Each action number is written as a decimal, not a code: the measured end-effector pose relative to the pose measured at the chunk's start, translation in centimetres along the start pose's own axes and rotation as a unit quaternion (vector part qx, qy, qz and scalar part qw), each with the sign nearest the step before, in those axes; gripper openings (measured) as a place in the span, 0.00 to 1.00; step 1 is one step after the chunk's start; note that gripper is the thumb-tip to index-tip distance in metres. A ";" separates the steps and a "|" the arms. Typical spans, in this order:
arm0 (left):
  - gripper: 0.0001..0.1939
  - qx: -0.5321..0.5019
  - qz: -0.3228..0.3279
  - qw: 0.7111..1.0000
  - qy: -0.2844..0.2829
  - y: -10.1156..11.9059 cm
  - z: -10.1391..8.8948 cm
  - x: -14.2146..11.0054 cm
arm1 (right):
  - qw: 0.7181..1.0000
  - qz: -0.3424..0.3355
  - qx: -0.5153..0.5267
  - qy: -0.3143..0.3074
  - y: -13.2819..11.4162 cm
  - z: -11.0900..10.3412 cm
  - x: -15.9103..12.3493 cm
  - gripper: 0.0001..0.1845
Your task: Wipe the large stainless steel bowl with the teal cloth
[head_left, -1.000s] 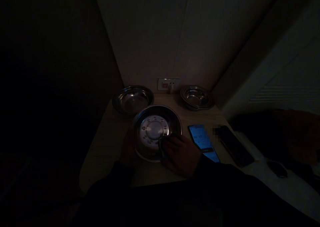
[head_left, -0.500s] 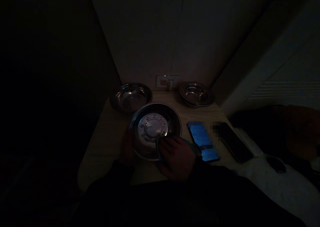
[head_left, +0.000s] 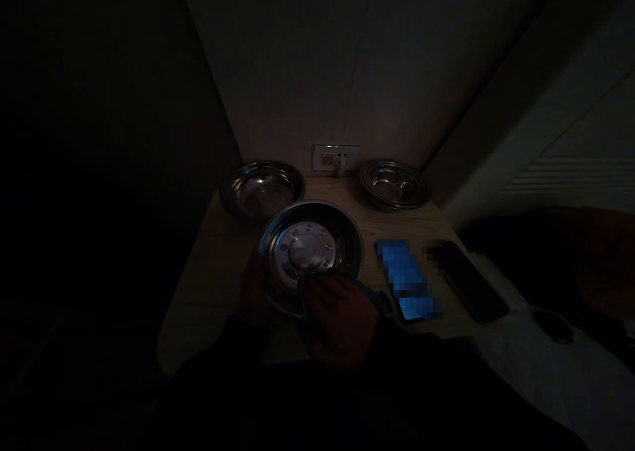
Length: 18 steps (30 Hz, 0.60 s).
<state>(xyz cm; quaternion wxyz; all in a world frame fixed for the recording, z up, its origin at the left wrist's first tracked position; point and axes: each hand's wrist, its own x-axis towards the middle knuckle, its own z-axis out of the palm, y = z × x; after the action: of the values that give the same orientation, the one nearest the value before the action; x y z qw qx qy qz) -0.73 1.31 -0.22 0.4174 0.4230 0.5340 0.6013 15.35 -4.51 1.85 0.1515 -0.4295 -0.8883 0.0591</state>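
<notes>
Steel basin: a round, shiny, silver-coloured metal basin [head_left: 305,249] is set upright in the middle of the scene, between the hands; a ring of small marks is seen around the raised centre of its floor.
Left hand: the left hand [head_left: 253,292] is placed against the left side of the basin, at the rim; whether the fingers are closed on it cannot be told in the dark.
Right hand: a dark green cloth [head_left: 381,302] is gripped under the bent fingers of the right hand [head_left: 342,322], and is held at the near right part of the basin, over its rim.
Other metalware: a wide, round steel bowl [head_left: 262,190] is placed behind the basin to the left; a stack of nested steel bowls [head_left: 395,185] is set behind it to the right.
Phones: a lit, blue-screened phone [head_left: 404,279] is laid right of the basin, and a dark, slab-shaped phone [head_left: 469,279] farther right.
Tabletop: the basin is supported by a pale wood-grain tabletop [head_left: 213,286] with rounded corners.
Wall: a white rectangular socket plate [head_left: 322,148] with a reddish switch is mounted on the pale wall [head_left: 297,67] behind the basin.
Room: a whitish surface [head_left: 536,378] is dimly seen beyond the phones, right of the basin; the far left is lost in darkness.
</notes>
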 end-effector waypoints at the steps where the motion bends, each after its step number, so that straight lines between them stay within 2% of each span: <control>1: 0.26 -0.003 -0.003 1.000 0.001 -0.1 0.0 0.0 | 1.000 0.000 0.003 0.003 -0.1 0.1 0.0 0.32; 6: 0.29 -0.001 -0.031 0.999 0.011 -0.5 -0.1 0.0 | 1.000 -0.004 0.015 0.015 -0.3 0.6 0.2 0.33; 11: 0.30 0.026 0.000 1.000 -0.003 -0.4 -0.4 0.2 | 0.999 0.000 0.025 0.030 -0.6 0.9 0.3 0.33; 14: 0.29 0.001 -0.032 0.999 0.016 -0.4 -0.3 0.2 | 0.999 0.001 0.032 0.030 -0.8 1.1 0.5 0.34; 18: 0.26 -0.038 -0.060 0.997 0.014 -0.5 -0.1 0.1 | 0.998 0.004 0.052 0.021 -1.0 1.4 0.7 0.35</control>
<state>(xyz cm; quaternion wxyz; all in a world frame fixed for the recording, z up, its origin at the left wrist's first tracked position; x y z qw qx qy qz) -0.87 1.45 -0.75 0.4609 0.3659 0.5411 0.6007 13.75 -4.51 0.94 0.1922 -0.4255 -0.8791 0.0962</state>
